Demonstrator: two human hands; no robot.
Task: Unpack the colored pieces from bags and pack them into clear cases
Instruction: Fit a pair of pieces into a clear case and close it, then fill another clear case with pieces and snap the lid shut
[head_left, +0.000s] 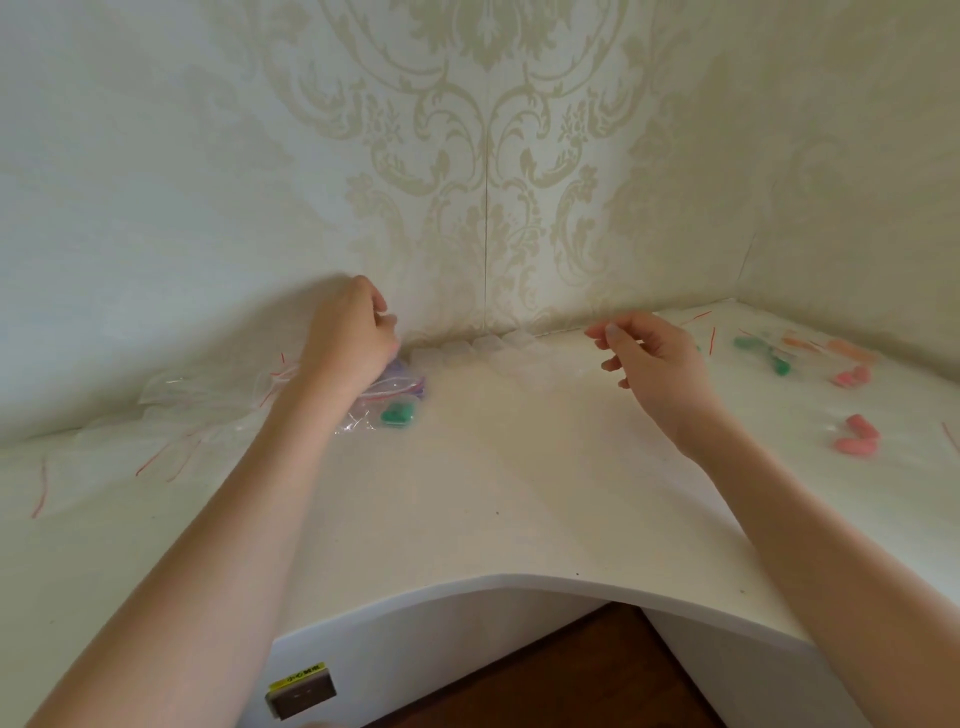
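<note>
My left hand (353, 338) hovers at the back left near the wall, fingers curled round a small clear thing that looks like a clear case; blur hides detail. Just beneath it lies a clear zip bag (363, 410) holding a green piece (397, 414), with a purple piece (413, 382) beside it. Several clear cases (498, 351) sit in a row along the wall between my hands. My right hand (649, 353) hangs above the table with fingers loosely curled and holds nothing. To its right lie bagged green pieces (769, 353), orange pieces (844, 351) and pink pieces (857, 436).
Empty clear bags with red zip strips (202, 400) are piled at the left. The white corner table (493, 493) has a curved front edge, with wallpapered walls at its back and right. A dark wooden floor shows below.
</note>
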